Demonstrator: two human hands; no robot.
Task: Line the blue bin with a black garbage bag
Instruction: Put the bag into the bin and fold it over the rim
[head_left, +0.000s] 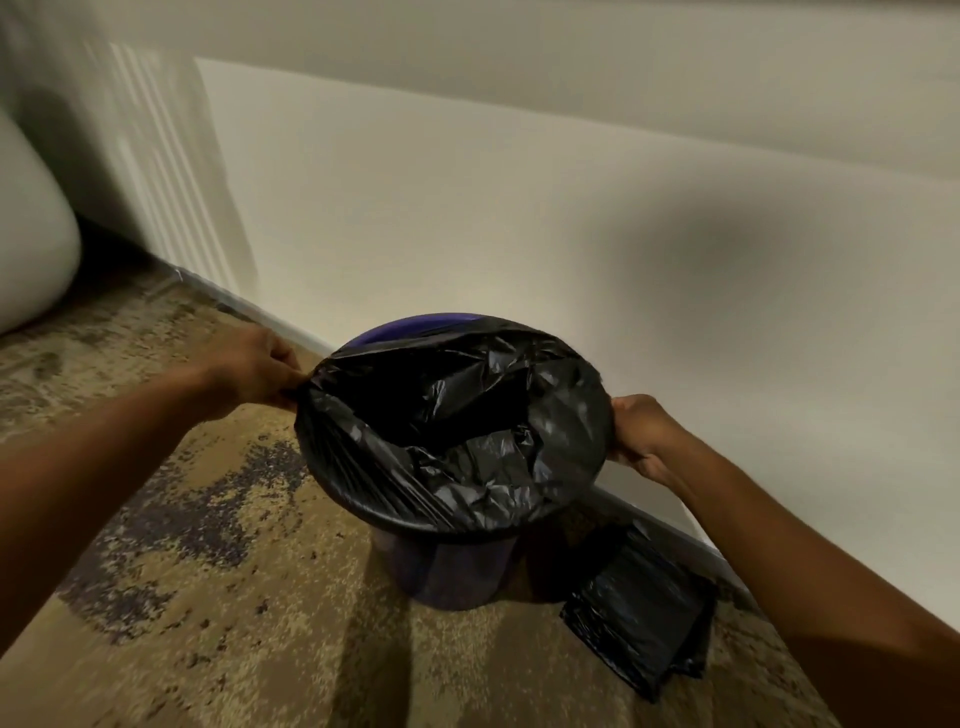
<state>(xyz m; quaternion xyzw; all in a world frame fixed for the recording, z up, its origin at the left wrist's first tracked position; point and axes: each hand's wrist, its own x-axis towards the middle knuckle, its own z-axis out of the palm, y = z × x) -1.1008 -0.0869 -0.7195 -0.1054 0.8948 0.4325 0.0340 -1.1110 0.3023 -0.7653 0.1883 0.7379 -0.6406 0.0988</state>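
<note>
Carpeted floor (218, 597): bag (457, 415) stretched between both grips.

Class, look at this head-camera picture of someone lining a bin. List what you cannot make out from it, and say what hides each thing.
- Head view: most of the blue bin rim, covered by the black garbage bag.
- Fingertips of the left hand and right hand, tucked behind the bag's edge.
- The bin's base, in shadow.
- How many folded black bags lie there: too dark.
- White rounded object, cut off by the left edge.
</note>
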